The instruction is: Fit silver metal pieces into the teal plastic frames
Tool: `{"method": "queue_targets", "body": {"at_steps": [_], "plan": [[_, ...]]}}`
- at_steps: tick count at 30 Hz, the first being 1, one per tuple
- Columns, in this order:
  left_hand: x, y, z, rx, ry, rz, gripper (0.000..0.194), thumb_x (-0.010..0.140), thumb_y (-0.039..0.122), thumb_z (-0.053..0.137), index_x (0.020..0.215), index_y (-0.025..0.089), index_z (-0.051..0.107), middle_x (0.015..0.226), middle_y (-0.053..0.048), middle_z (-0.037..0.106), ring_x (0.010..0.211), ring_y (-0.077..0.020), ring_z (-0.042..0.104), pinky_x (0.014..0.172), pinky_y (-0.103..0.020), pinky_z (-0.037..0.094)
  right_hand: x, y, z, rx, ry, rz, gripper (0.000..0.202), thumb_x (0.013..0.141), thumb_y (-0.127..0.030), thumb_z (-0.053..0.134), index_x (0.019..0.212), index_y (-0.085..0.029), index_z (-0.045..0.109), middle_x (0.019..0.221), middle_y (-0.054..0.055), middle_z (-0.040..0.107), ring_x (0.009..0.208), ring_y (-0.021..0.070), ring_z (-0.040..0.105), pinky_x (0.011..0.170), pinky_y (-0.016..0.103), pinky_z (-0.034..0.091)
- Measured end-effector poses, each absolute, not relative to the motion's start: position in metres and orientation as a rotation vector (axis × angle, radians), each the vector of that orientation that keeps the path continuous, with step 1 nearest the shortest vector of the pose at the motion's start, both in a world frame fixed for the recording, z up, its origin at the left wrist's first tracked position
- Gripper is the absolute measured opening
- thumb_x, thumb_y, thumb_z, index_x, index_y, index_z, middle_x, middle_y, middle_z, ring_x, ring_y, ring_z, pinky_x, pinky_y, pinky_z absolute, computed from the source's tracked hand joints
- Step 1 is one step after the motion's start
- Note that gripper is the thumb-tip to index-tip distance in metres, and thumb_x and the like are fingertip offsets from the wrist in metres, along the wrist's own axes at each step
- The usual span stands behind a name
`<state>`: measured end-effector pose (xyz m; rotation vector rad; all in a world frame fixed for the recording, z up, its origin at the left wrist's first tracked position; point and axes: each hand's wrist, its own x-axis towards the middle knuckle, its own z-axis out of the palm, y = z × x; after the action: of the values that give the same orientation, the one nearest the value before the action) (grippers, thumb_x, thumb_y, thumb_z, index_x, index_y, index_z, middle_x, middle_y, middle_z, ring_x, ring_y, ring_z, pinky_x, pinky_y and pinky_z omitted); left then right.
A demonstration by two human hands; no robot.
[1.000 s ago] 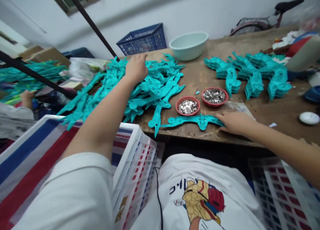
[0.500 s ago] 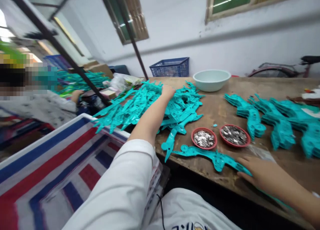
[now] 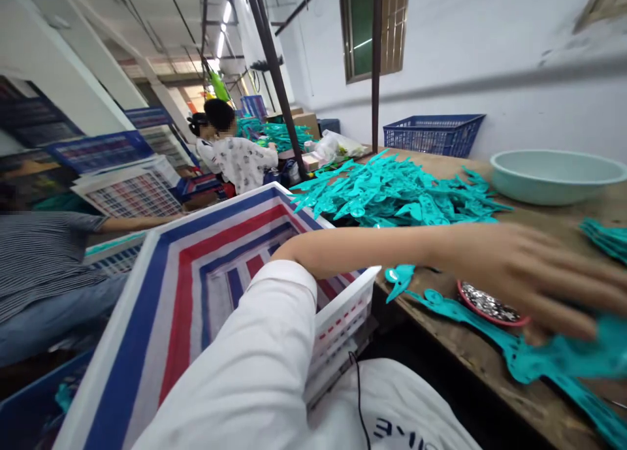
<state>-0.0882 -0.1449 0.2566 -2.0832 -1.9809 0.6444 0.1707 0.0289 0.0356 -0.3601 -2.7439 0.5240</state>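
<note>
My left hand [image 3: 519, 273] reaches across to the right, blurred, its fingers long over a smeared flat teal plastic piece [image 3: 605, 349] that it appears to hold against the thumb. Beneath it, a long teal plastic piece with rounded lobes [image 3: 460, 309] lies along the table's near edge. A red dish of small shiny metal parts [image 3: 490, 305] sits just behind that piece, partly covered by my hand. To the left of the hand spreads a heap of teal pieces [image 3: 392, 189]. My right hand is out of the picture.
A white crate lined with striped cloth [image 3: 183, 293] stands at my left against the table. Behind are a pale green basin [image 3: 553, 176], a blue basket [image 3: 431, 136] and a dark upright pole [image 3: 376, 64]. Other people [image 3: 245, 159] sit at the left; a striped sleeve [image 3: 49, 254] is nearer.
My view has swung left, bringing in more of the crate and other people. My left hand has come off the heap and swept right over the red dish. My right hand has left the view.
</note>
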Motion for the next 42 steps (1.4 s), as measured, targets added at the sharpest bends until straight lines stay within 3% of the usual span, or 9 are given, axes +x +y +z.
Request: {"method": "queue_targets", "body": {"at_steps": [4,7,11,16,21,25,34,38,42], "plan": [[-0.086,-0.209,0.215,-2.205,-1.869,0.405,0.04,0.121,0.056,0.059,0.121,0.033,0.092,0.178,0.002,0.064,0.167,-0.0223,0.06,0.109,-0.027,0.068,0.219,0.067,0.037,-0.503,-2.71,0.621,0.109,0.071,-0.097,0.036,0.177,-0.072,0.04,0.125,0.018,0.084,0.121,0.0631,0.076,0.064,0.082,0.061],[-0.073,-0.198,0.187,-2.53,-1.583,0.103,0.038,0.123,0.052,0.057,0.139,0.039,0.089,0.174,-0.001,0.068,0.164,-0.0231,0.065,0.12,-0.036,0.068,0.282,0.087,0.043,-0.606,-2.765,0.578,0.131,0.058,-0.097,0.069,0.18,-0.053,0.056,0.154,0.016,0.076,0.144,0.0588,0.07,0.113,0.08,0.064],[-0.068,-0.152,0.165,-2.619,-1.356,-0.488,0.051,0.127,0.043,0.04,0.147,0.036,0.086,0.159,-0.008,0.08,0.147,-0.0237,0.078,0.124,-0.041,0.065,0.31,0.081,0.044,-0.737,-2.978,0.653,0.116,0.079,-0.073,0.083,0.18,-0.022,0.056,0.175,0.023,0.06,0.165,0.0519,0.054,0.141,0.064,0.045],[-0.031,-0.101,0.15,-2.528,-1.685,-0.006,0.043,0.118,0.03,0.052,0.143,0.029,0.086,0.145,-0.012,0.085,0.13,-0.0318,0.084,0.104,-0.044,0.069,0.276,0.068,0.028,-0.846,-3.067,0.576,0.122,0.09,-0.069,0.091,0.184,-0.009,0.043,0.174,0.031,0.054,0.158,0.053,0.059,0.134,0.063,0.052],[0.016,-0.073,0.112,-2.383,-1.942,0.621,0.037,0.102,0.048,0.084,0.124,0.018,0.088,0.119,-0.021,0.089,0.115,-0.0428,0.086,0.093,-0.047,0.069,0.265,0.064,0.017,-0.863,-3.164,0.478,0.133,0.092,-0.061,0.099,0.191,-0.007,0.028,0.168,0.035,0.052,0.152,0.0518,0.062,0.127,0.059,0.056],[0.005,-0.067,0.082,-2.341,-2.002,0.609,0.038,0.102,0.045,0.081,0.129,0.018,0.085,0.129,-0.023,0.087,0.122,-0.0421,0.085,0.096,-0.045,0.069,0.263,0.072,0.001,-0.704,-3.156,0.472,0.104,0.102,-0.034,0.083,0.188,-0.003,0.034,0.159,0.032,0.059,0.141,0.0457,0.068,0.122,0.055,0.06],[-0.033,-0.048,0.054,-2.326,-2.206,0.78,0.094,0.095,0.065,0.085,0.166,0.008,0.06,0.136,-0.033,0.083,0.125,-0.0487,0.085,0.1,-0.048,0.069,0.267,0.066,-0.013,-0.809,-3.128,0.397,0.099,0.106,-0.029,0.078,0.19,-0.006,0.031,0.184,0.031,0.045,0.16,0.0484,0.059,0.131,0.06,0.054],[-0.047,-0.042,0.039,-2.402,-2.235,0.706,0.117,0.087,0.073,0.089,0.177,0.009,0.048,0.133,-0.031,0.084,0.122,-0.0495,0.085,0.102,-0.049,0.068,0.278,0.064,0.008,-1.031,-3.115,0.301,0.075,0.108,-0.028,0.08,0.177,-0.01,0.058,0.158,0.025,0.074,0.139,0.0448,0.075,0.115,0.048,0.061],[-0.069,-0.04,0.023,-2.401,-2.172,0.516,0.099,0.075,0.086,0.093,0.151,0.023,0.077,0.117,-0.021,0.088,0.115,-0.0463,0.084,0.106,-0.053,0.066,0.275,0.062,0.021,-1.1,-3.058,0.196,0.052,0.109,-0.033,0.082,0.157,-0.013,0.076,0.145,0.021,0.081,0.132,0.0434,0.078,0.109,0.044,0.061]]}}
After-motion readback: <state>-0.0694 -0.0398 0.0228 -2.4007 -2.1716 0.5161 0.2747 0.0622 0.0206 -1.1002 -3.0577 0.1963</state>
